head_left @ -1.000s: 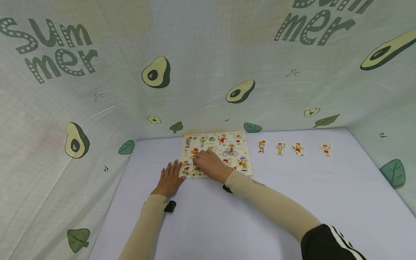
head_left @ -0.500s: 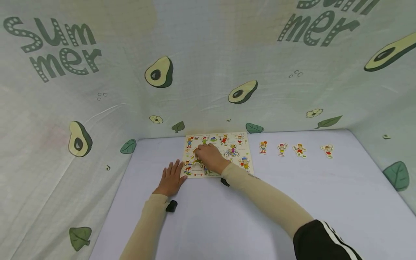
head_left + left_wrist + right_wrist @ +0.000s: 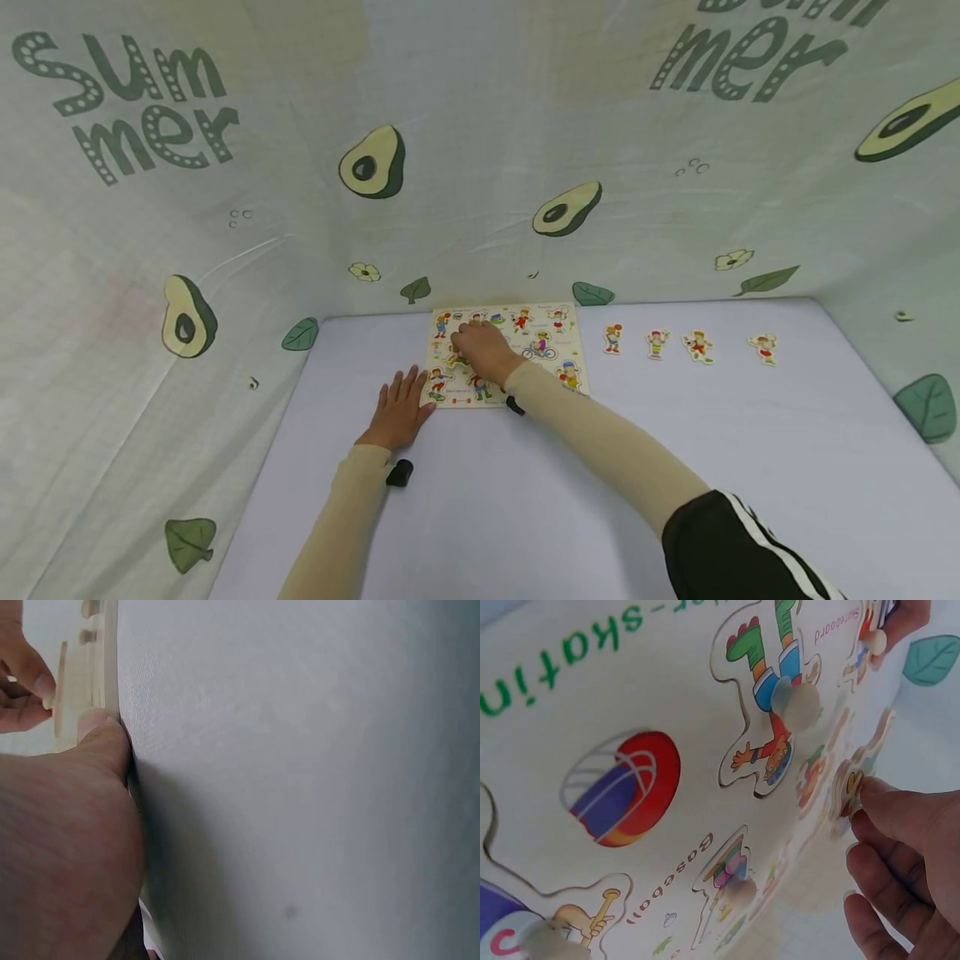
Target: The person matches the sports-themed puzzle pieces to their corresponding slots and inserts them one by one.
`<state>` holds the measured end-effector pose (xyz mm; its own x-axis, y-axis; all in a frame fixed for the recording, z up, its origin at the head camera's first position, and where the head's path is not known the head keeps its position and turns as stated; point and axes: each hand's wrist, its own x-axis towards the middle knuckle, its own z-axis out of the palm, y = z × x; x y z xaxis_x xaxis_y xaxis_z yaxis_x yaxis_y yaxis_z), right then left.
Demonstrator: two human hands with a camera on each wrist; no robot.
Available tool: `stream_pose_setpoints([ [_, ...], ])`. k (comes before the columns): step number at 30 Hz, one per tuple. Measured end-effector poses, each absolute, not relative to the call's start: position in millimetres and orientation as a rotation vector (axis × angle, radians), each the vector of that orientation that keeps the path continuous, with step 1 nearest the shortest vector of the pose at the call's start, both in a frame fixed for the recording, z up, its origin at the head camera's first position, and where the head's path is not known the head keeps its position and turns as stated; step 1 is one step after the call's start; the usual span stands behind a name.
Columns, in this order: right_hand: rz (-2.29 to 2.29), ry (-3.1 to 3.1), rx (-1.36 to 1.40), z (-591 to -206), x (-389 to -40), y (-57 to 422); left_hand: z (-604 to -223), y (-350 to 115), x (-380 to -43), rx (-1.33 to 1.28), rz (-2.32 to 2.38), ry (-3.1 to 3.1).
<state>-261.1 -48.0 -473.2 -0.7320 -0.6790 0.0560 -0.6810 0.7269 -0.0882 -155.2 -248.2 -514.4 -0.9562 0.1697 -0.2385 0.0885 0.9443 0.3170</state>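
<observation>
A wooden knob puzzle board (image 3: pixel 573 346) with printed sports figures lies at the back of the table. My right hand (image 3: pixel 487 350) is over its left half and pinches a puzzle piece (image 3: pixel 847 787) between thumb and fingers. In the right wrist view this piece is seen edge-on, tilted against the board; whether it sits in a recess I cannot tell. My left hand (image 3: pixel 395 412) rests with fingers spread at the board's left front corner. In the left wrist view its thumb (image 3: pixel 97 735) touches the board's edge. A roller-skating piece (image 3: pixel 769 682) lies in its recess.
Several loose puzzle pieces lie in a row right of the board, among them a figure with a ball (image 3: pixel 612 339) and one farther right (image 3: pixel 763 348). Behind the white table (image 3: pixel 600 450) hangs a cloth (image 3: pixel 465 192) with avocado prints.
My right hand has moved slightly back over the board, uncovering figures near its front edge. The left hand stays at the corner. The whole head view has shifted a little.
</observation>
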Motion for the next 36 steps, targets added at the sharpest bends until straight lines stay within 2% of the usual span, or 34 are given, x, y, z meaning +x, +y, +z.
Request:
stream_pose_setpoints([
  [36,0.166,-2.976,1.139,-485.1,-280.2,-66.3,-528.6,-252.4,-158.8,0.193,0.402,2.856],
])
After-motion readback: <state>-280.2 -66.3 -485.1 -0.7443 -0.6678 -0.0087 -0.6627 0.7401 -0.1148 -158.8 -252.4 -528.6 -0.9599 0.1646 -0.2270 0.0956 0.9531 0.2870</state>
